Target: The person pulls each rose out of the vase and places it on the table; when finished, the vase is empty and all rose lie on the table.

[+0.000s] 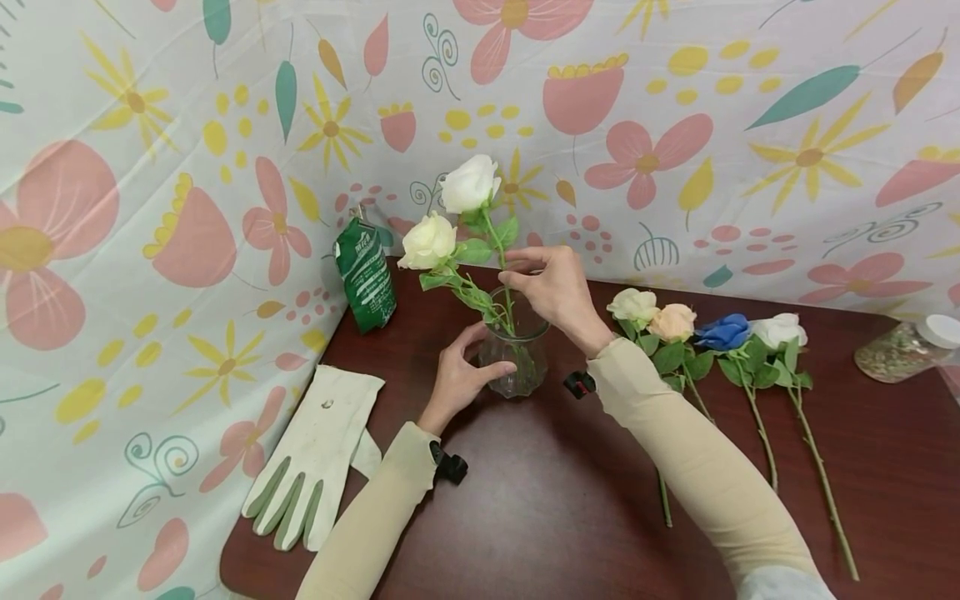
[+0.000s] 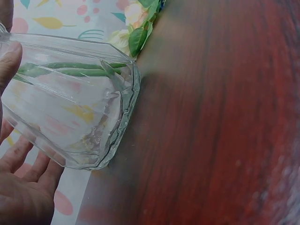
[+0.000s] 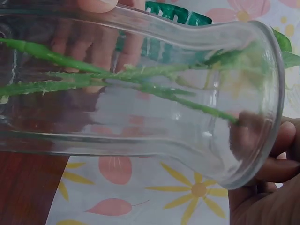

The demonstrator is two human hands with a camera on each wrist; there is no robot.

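A clear glass vase (image 1: 517,379) stands on the dark red-brown table. My left hand (image 1: 461,375) holds its side, thumb on the near side and fingers curved round the back. My right hand (image 1: 558,287) pinches the stem of a white rose (image 1: 468,185) just above the rim; that stem reaches down inside the glass. A cream rose (image 1: 429,242) leans out over the rim to the left. In the left wrist view, green stem ends lie within the vase (image 2: 56,112). Stems cross inside the glass (image 3: 187,140) in the right wrist view.
Right of the vase lie several roses: cream, peach (image 1: 672,322), blue (image 1: 723,332) and white (image 1: 780,330). A white-lidded jar (image 1: 896,352) lies at the far right. White gloves (image 1: 318,450) with green-edged fingers and a green bag (image 1: 365,275) are at the left. Patterned cloth hangs behind.
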